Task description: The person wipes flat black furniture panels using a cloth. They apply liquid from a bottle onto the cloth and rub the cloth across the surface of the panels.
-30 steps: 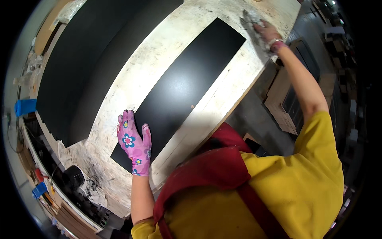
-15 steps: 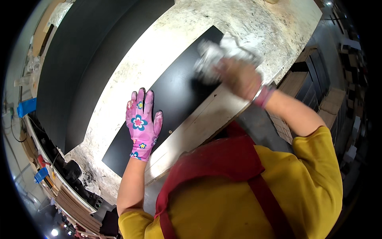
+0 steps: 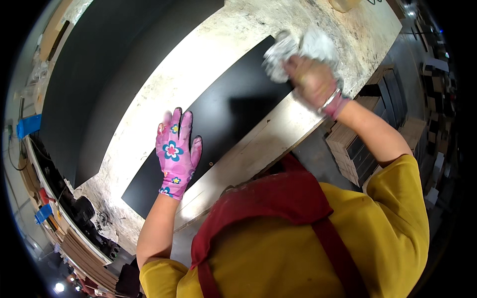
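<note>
A long black panel (image 3: 223, 114) lies on a stained pale workbench (image 3: 208, 54). My left hand (image 3: 175, 151), in a pink flowered glove, rests flat with fingers spread on the panel's near end. My right hand (image 3: 313, 82) grips a crumpled white rag (image 3: 298, 47) and presses it on the panel's far right end. A pink band shows at that wrist. My yellow shirt and red apron fill the lower picture.
Two larger black boards (image 3: 99, 74) lie on the bench's far left. Stacked panels (image 3: 367, 129) stand on the floor to the right of the bench. Dark clutter and blue items (image 3: 30, 124) line the left edge.
My right hand brought the rag from the bench's far right corner onto the black panel and has kept rubbing there. My left hand stayed pressed on the panel.
</note>
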Tool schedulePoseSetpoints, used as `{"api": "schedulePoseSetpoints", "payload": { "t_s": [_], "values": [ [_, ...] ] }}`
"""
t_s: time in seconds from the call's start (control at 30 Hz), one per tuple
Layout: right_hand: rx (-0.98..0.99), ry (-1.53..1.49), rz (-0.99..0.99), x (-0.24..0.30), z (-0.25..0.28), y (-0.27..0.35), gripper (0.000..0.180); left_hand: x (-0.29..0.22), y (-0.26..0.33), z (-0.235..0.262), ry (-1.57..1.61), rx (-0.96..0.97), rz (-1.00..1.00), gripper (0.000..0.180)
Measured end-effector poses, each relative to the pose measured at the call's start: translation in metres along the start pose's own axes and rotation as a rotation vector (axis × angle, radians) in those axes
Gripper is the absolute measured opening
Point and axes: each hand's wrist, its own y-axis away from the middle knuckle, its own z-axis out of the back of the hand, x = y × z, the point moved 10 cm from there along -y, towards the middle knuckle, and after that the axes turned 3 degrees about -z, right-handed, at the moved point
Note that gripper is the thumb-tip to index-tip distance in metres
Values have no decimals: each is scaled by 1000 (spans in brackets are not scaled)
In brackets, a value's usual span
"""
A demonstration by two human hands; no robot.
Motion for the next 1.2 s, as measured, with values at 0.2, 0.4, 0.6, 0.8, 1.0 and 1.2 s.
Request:
{"api": "schedulePoseSetpoints", "payload": {
  "t_s": [0.2, 0.4, 0.6, 0.8, 1.0, 1.2],
  "values": [
    [117, -134, 180, 131, -38, -51, 18, 2, 2, 1, -6, -26, -15, 59],
    [159, -209, 184, 145, -32, -7, 28, 4, 6, 3, 22, -49, 3, 55],
    [80, -215, 178, 140, -43, -50, 20, 2, 2, 2, 8, -55, -3, 55],
    [81, -243, 187, 141, -26, -17, 27, 4, 8, 4, -4, -78, 8, 53],
    [420, -146, -360, 0, -58, -103, 28, 0, 6, 4, 3, -81, -10, 53],
    [152, -241, -20, 72, 6, -33, 38, 2, 8, 7, 14, -84, 10, 53]
  ]
}}
